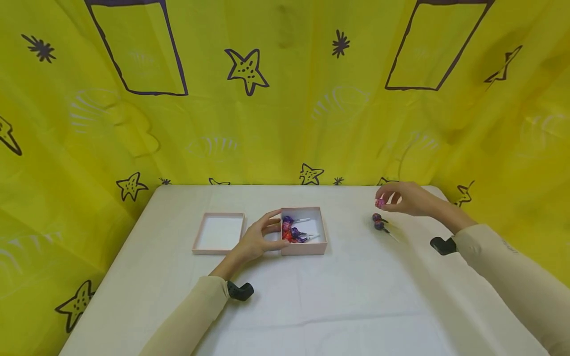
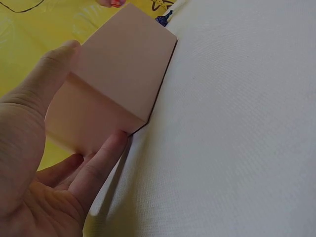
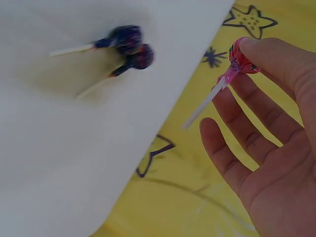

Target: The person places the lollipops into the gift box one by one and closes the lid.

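A white table (image 1: pixel 311 306) stands before a yellow cloth backdrop (image 1: pixel 285 123) that wraps round three sides, printed with dark starfish, stars and rectangles, and faint shell shapes, perhaps; the light is even and soft

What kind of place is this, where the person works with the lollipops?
Probably a staged recording booth, not a home: a table under a plain white cloth, a yellow star-print backdrop draped around it, and a camera strapped to each wrist.

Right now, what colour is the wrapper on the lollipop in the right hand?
Pink-red; the lollipop, pinched by the right hand, shows best in the right wrist view.
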Tool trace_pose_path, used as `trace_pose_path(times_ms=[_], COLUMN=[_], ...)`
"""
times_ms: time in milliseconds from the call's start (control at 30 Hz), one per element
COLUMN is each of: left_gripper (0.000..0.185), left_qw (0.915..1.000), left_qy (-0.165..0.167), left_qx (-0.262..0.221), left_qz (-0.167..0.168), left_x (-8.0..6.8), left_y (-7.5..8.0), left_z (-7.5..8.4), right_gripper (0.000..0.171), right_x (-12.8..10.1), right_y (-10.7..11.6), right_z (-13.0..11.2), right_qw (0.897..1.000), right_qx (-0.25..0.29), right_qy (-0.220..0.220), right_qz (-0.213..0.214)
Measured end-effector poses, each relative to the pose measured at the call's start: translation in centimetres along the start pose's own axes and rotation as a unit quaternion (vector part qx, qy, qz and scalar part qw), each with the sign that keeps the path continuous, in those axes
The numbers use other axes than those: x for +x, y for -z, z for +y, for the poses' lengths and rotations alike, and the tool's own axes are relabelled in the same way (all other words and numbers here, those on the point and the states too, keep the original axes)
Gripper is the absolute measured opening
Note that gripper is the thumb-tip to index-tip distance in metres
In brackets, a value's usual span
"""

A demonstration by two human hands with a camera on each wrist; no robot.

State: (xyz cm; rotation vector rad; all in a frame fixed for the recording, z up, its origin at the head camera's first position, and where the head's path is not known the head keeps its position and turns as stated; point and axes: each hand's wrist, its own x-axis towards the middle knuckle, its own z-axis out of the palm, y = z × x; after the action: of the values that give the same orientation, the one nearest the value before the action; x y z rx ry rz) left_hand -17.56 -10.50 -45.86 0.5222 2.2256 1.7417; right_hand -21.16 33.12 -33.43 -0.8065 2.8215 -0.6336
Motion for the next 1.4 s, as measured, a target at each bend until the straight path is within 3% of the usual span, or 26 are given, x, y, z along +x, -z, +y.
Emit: trace_pose_path(times_ms=[367, 800, 1400], left_gripper=[0.090, 0.090, 0.091], left_qw=[1.0000, 1.0000, 1.0000], left_qy=[-0.002, 0.000, 0.007], left_qx=[0.004, 0.001, 0.002], left_qz=[-0.001, 0.000, 0.002], left_x=[0.0, -0.1, 0.0], left_y=[0.0, 0.0, 0.0], left_z=[0.0, 0.1, 0.0], right_gripper=[0.020, 0.018, 0.021], right_x=[3.4, 7.8, 10.6], right_y=[1.3, 0.4, -2.6], right_z=[-5.0, -9.2, -11.6], right_qw=[0.999, 0.996, 0.993], right_qx=[0.004, 0.026, 0.065], right_qy=[0.053, 0.085, 0.098], right_qz=[0.011, 0.005, -0.005])
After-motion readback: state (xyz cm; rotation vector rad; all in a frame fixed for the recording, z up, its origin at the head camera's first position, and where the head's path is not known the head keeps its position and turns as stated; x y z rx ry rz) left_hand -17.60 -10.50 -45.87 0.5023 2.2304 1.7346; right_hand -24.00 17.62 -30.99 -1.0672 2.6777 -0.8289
